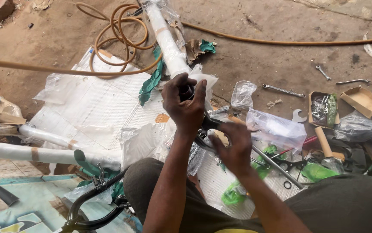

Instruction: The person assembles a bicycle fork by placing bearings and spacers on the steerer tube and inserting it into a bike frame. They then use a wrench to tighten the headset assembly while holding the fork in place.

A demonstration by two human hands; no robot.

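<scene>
Left hand: your left hand (185,105) closes round the black end fitting (187,92) of the wrapped white frame tube (167,41), steadying it.
Right hand: your right hand (234,149) curls round a dark metal tool (209,125) just below the fitting.
Packaging: clear plastic bag (276,128) right of your hands; open brown cardboard box (366,102) far right; green wrap scraps (152,81) on the tube.
</scene>
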